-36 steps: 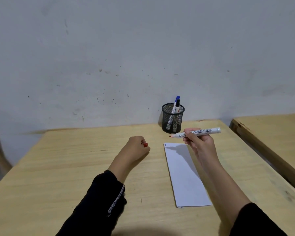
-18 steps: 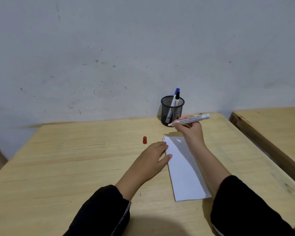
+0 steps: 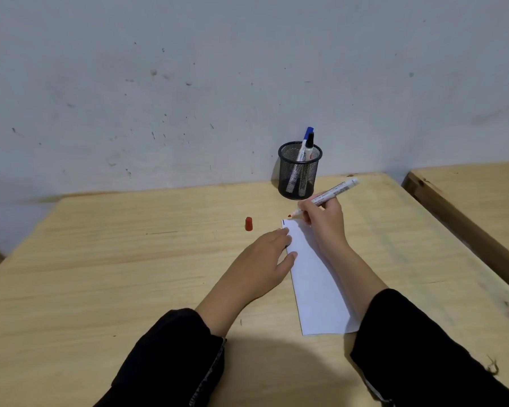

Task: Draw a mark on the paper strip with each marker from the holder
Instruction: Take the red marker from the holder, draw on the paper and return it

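The right hand (image 3: 323,218) grips a red marker (image 3: 325,197) over the paper strip's (image 3: 315,283) far end; the left hand (image 3: 262,259) lies flat, fingers loose, on the strip's edge. A red cap (image 3: 248,223) stands left of the strip, and the mesh holder (image 3: 299,174) with two markers stands behind.

One view only, worn on the person's head, looking forward and down across the wooden counter (image 3: 106,277) toward the grey wall (image 3: 188,83) behind it. It sits close: both black sleeves fill the bottom edge, and the left hand (image 3: 259,259) and right hand (image 3: 323,218) land mid-frame. A wide-angle lens bends the counter's far edge. At right, a second counter (image 3: 476,195) creeps into frame.
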`<state>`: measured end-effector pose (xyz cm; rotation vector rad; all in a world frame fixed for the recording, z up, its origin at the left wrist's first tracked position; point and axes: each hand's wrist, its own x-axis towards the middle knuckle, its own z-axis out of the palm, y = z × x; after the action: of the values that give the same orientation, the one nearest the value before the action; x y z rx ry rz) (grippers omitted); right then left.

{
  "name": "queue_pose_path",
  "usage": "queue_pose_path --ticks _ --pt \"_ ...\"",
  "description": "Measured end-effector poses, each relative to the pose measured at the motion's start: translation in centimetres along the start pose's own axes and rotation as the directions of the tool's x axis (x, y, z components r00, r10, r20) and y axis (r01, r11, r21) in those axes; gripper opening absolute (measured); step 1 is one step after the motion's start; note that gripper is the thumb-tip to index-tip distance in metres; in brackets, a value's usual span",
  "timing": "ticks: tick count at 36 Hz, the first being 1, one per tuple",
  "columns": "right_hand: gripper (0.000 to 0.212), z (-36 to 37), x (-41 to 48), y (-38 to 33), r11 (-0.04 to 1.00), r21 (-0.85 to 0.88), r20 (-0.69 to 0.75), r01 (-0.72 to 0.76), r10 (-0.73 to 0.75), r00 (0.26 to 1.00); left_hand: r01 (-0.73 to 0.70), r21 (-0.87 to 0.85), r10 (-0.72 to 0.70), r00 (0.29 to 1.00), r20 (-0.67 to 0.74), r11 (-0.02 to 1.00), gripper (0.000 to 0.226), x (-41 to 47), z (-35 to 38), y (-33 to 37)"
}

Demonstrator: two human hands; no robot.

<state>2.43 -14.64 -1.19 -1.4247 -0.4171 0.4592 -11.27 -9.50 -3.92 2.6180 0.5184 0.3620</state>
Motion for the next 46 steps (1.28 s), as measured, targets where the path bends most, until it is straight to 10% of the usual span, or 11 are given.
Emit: queue_pose_path --ticks 46 --pt "0.021 0.56 0.66 0.66 0.974 -0.217 0.08 0.064 -0.048 0.996 0.033 0.01 -0.034 0.999 0.034 0.999 0.044 0.3 -0.33 0.12"
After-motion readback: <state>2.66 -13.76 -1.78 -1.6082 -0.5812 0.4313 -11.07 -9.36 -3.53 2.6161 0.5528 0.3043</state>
